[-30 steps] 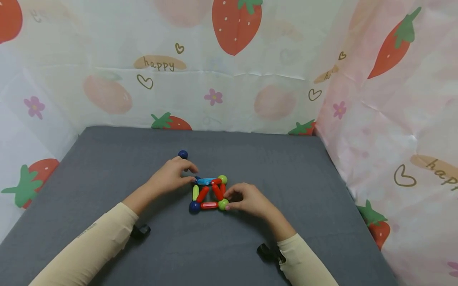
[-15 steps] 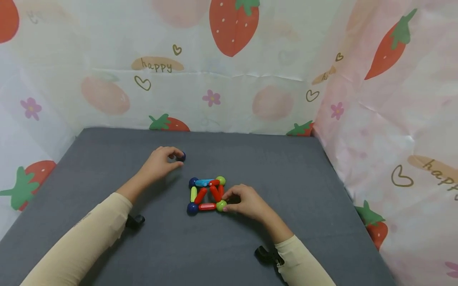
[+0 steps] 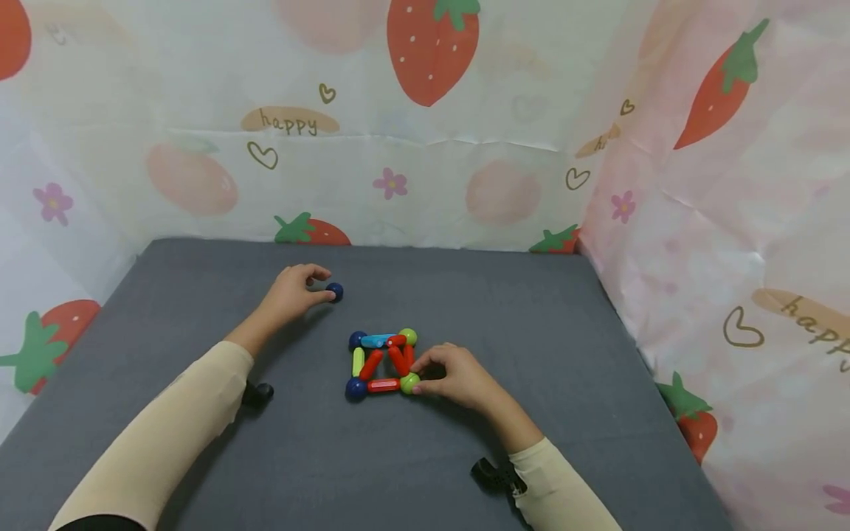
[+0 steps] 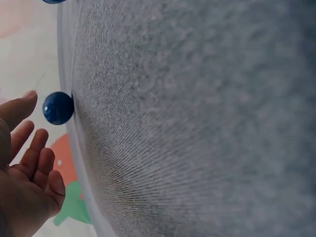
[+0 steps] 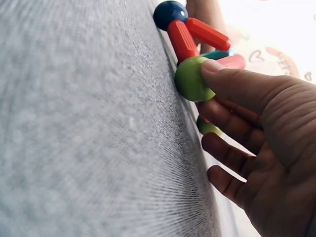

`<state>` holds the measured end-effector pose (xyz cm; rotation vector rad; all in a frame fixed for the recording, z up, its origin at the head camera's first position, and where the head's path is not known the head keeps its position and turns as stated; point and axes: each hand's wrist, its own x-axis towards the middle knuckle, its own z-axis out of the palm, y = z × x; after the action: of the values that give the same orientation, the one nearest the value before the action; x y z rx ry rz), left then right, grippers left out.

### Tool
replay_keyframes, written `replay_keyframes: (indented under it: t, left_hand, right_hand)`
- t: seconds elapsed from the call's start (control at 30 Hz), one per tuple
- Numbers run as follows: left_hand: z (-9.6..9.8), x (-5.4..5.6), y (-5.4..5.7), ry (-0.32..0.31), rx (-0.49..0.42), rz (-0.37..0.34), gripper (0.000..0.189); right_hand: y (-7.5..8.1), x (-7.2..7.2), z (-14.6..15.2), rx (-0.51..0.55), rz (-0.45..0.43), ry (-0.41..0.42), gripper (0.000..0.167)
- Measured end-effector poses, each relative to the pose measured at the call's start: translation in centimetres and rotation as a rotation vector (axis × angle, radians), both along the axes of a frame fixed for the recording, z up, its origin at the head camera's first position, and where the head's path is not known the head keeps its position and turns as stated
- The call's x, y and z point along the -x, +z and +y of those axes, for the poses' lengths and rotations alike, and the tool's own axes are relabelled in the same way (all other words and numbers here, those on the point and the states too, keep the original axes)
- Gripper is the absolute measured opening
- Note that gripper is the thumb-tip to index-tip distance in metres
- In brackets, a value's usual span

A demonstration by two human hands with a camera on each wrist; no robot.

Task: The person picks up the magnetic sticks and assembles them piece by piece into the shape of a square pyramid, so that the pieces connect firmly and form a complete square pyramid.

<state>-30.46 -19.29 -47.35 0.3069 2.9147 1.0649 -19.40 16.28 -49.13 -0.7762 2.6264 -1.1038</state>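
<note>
On the grey cloth stands a square of magnetic rods and balls, with blue balls at its left corners and green balls at its right corners. My right hand (image 3: pixel 458 376) pinches the near right green ball (image 5: pixel 192 80) between thumb and index finger. A red rod (image 3: pixel 384 385) joins it to the near left blue ball (image 3: pixel 356 389). Other red rods lean up from the corners, and a light blue rod (image 3: pixel 376 341) lies along the far side. Farther back, my left hand (image 3: pixel 290 295) is beside a loose blue ball (image 4: pixel 58 108), thumb close to it and fingers loosely spread.
Grey cloth (image 3: pixel 531 317) covers the table. A strawberry-print sheet (image 3: pixel 438 192) hangs behind it and along both sides. Black wrist straps with small cameras, one of them the right wrist camera (image 3: pixel 489 476), sit on both forearms.
My left hand has left the far left corner of the square, moved back to the loose blue ball and spread its fingers beside it. The right hand stays on the green ball.
</note>
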Motion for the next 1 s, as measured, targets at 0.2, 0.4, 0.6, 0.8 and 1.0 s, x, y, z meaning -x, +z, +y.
replay_keyframes:
  t: [0.2,0.4,0.6,0.8,1.0]
  left_hand:
    - [0.3,0.9,-0.8,0.001,0.006,-0.030,0.051]
    - [0.7,1.4,-1.3,0.011,0.013,-0.054,0.049]
    - [1.1,1.0,-1.2,0.034,0.024,-0.050,0.046]
    - [1.2,1.0,-1.2,0.045,0.018,-0.064,0.044]
    - [1.1,1.3,-1.3,0.040,0.025,-0.066,0.043]
  right_hand:
    - [0.1,-0.1,0.2,0.017,0.002,0.000,0.024]
    - [0.1,-0.2,0.1,0.028,0.000,0.004,0.025]
    - [0.0,-0.2,0.0,0.020,0.002,0.008,0.025]
    - [0.0,-0.2,0.0,0.023,-0.002,0.009,0.025]
    - [-0.2,-0.1,0.1,0.023,-0.001,-0.003,0.024]
